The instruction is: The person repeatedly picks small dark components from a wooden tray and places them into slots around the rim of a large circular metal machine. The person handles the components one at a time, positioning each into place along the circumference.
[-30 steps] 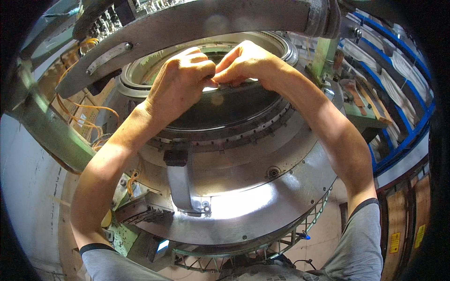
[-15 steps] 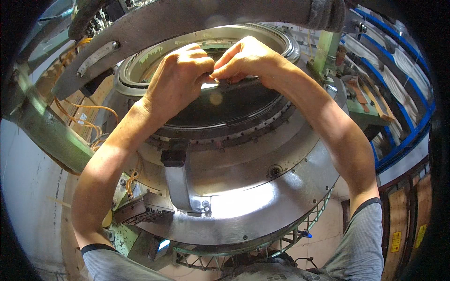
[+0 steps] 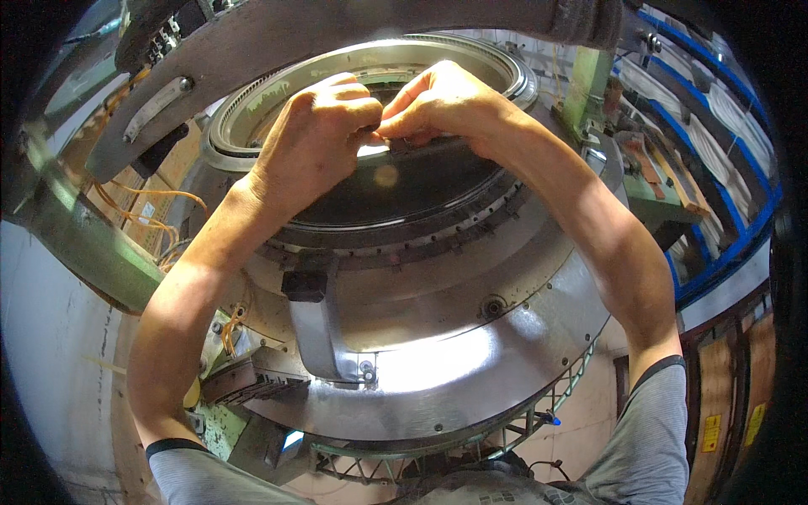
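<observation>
Whatever the left hand [image 3: 316, 139] and right hand [image 3: 442, 101] pinch between their fingertips is too small to tell. They hide the far part of the dark inner ring [image 3: 396, 189].

1. The broad round grey metal machine bed [image 3: 471, 353] is smooth and brushed, with a bright glare patch on its lower face.
2. The toothed silver metal ring [image 3: 252, 109] at the top looks finely ribbed and shiny along its rim.
3. The dark inner cylinder band [image 3: 396, 194] is matt, almost black metal.
4. The grey metal bracket arm [image 3: 316, 328] has a dull, satin surface.
5. The green painted frame beam [image 3: 76, 244] looks worn and slightly rough.
6. The blue painted rails [image 3: 724, 109] are glossy.
7. The grey knit cloth sleeve [image 3: 648, 438] is soft and matt.
</observation>
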Available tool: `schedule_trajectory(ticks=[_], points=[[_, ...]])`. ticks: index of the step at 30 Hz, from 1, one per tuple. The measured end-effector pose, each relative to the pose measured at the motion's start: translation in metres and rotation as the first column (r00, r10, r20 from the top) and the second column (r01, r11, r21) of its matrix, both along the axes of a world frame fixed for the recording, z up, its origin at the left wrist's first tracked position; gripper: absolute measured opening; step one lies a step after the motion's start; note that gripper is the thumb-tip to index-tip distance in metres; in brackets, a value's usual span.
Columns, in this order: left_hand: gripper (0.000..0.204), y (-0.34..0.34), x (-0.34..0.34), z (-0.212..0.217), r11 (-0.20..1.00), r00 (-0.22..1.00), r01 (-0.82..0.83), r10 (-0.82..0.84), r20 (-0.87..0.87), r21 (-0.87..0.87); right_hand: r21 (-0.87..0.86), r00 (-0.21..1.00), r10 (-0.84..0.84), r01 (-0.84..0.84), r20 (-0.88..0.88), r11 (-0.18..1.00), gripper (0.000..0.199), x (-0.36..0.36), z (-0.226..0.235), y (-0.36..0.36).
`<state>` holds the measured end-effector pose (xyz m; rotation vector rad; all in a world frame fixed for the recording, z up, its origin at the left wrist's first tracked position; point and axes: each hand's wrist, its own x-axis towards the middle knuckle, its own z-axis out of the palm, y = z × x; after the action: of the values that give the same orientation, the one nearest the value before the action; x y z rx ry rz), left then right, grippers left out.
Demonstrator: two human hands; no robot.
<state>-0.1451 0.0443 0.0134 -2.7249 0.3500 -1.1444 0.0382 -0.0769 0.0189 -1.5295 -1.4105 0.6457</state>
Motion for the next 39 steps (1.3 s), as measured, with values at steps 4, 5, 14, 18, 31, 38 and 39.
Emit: schedule_trajectory(ticks=[4,5,14,18,31,38,39], points=[[0.009,-0.001,0.0,-0.001,1.0,1.0,-0.003,0.003,0.022,0.002,0.018,1.0,-0.011,0.011,0.01,1.0,0.021,0.001,0.0,-0.001],[0.009,-0.001,0.001,-0.002,1.0,1.0,0.008,-0.008,0.027,-0.003,0.021,1.0,-0.009,0.009,0.003,1.0,0.021,0.001,-0.001,-0.002],[0.01,-0.003,0.01,-0.001,0.999,0.999,0.05,-0.05,0.018,0.004,0.089,0.997,-0.012,0.019,-0.074,0.996,0.018,0.006,-0.005,-0.001],[0.01,-0.006,0.014,-0.001,0.997,0.997,0.072,-0.073,0.014,0.005,0.028,0.999,0.007,-0.006,-0.04,1.0,0.018,0.01,-0.001,-0.008],[0.01,-0.011,0.022,0.003,0.997,0.997,0.073,-0.073,-0.024,-0.003,0.08,0.997,-0.017,0.024,-0.078,0.997,0.015,0.015,-0.002,-0.008],[0.01,-0.016,0.03,0.003,0.997,0.997,0.073,-0.072,-0.031,0.019,0.048,0.999,-0.022,0.023,-0.031,0.999,0.013,0.021,-0.001,-0.016],[0.01,-0.016,0.031,0.004,0.997,0.997,0.065,-0.064,-0.031,0.034,0.054,0.999,-0.017,0.019,-0.028,0.998,0.013,0.021,-0.001,-0.016]])
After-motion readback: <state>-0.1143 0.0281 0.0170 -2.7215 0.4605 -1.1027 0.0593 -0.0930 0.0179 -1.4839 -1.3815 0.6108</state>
